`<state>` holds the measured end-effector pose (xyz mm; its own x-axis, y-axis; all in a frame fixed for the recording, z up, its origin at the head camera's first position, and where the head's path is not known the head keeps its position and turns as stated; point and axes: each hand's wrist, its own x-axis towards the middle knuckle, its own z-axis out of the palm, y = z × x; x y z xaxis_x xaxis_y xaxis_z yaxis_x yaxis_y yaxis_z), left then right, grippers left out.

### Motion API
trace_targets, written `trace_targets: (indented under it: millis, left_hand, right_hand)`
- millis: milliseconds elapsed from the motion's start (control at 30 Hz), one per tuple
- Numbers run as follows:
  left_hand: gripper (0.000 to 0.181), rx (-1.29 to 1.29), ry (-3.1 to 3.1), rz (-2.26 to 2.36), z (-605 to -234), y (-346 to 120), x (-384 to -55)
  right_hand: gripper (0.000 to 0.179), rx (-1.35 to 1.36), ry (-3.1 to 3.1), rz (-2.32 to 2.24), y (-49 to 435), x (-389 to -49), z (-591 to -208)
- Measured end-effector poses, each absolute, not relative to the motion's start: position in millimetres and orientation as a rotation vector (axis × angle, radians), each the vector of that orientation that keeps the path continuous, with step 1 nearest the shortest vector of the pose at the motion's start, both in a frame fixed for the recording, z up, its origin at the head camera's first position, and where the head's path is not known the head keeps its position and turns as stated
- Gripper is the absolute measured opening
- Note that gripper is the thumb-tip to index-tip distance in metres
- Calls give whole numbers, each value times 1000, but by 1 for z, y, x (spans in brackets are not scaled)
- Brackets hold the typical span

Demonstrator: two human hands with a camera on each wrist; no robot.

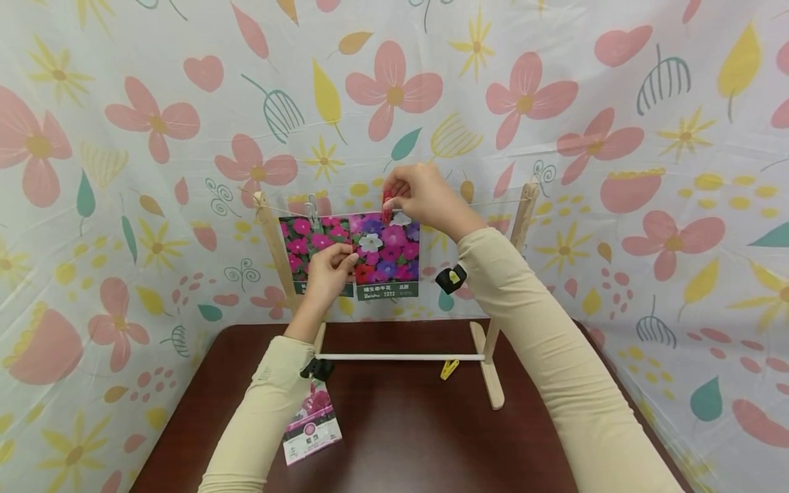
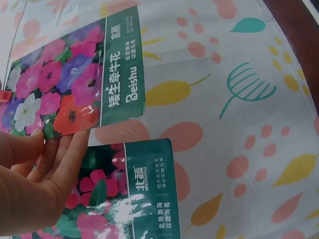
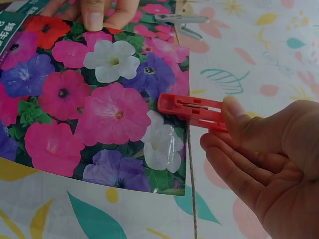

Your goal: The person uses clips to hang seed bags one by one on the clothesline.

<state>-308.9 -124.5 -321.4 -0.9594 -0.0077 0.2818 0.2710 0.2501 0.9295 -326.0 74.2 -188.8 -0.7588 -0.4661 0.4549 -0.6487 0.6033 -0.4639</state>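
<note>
My left hand [image 1: 331, 269] pinches the left edge of a flower seed packet [image 1: 388, 257] with mixed pink, purple, white and red petunia-like blooms. In the right wrist view, my right hand [image 3: 269, 159] holds a red clothespin [image 3: 192, 110] by its handle ends between thumb and fingers. The pin's nose lies over the packet's top edge, at the string [image 3: 191, 174]. A second seed packet [image 2: 149, 189] with pink flowers hangs beside the first, partly behind my left hand. A grey clothespin [image 1: 314, 211] sits at that packet's top on the line.
The string runs between two wooden posts [image 1: 522, 212] of a stand with a white lower bar [image 1: 401, 357]. On the dark table [image 1: 401, 424] lie a yellow clothespin [image 1: 449, 369] and another packet [image 1: 312, 428], partly under my left forearm. A flower-printed curtain [image 1: 616, 171] stands behind.
</note>
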Motion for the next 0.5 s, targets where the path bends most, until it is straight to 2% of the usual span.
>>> trace_targets:
  millis: [233,500]
  left_hand:
    - [22,-177,-2241,-1844,-323,-121,-306]
    - [22,-225,-2225,-1801,-325,-120,-307]
  right_hand:
    - [17,913,-2562,950,74,-326,-190]
    - [25,889,-2605,911,75,-323,-191]
